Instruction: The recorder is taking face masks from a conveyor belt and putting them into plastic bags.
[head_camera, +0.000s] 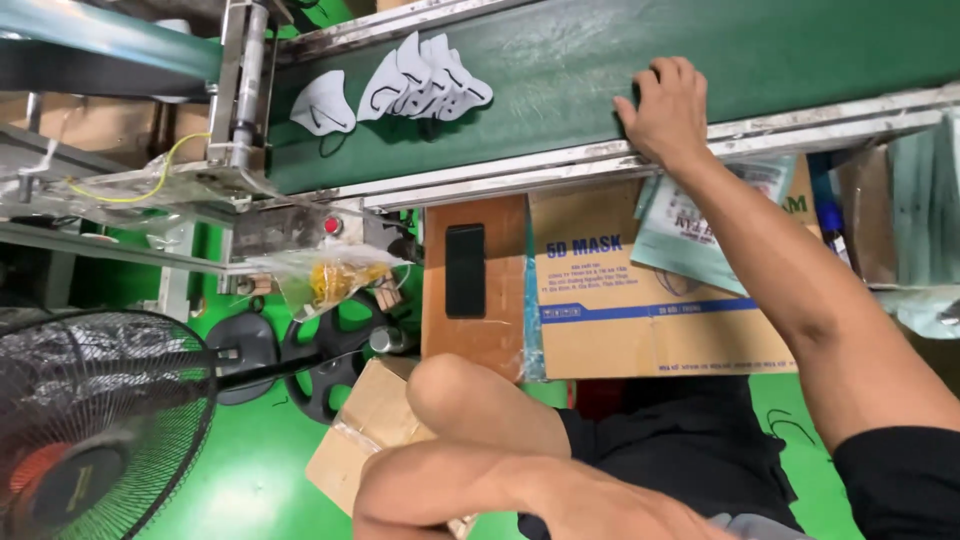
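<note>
White masks (425, 80) lie on the green belt (600, 60), well apart from the right hand (668, 108), whose spread grip rests there empty; the left hand (520, 490) hangs loosely curled.

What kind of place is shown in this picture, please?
Probably a small factory packing line for face masks: white masks lie on a green conveyor belt, cardboard cartons stand below, and the floor is painted green.

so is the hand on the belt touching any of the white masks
No, the right hand rests flat on the green conveyor belt, well apart from the white masks lying farther along it.
</note>
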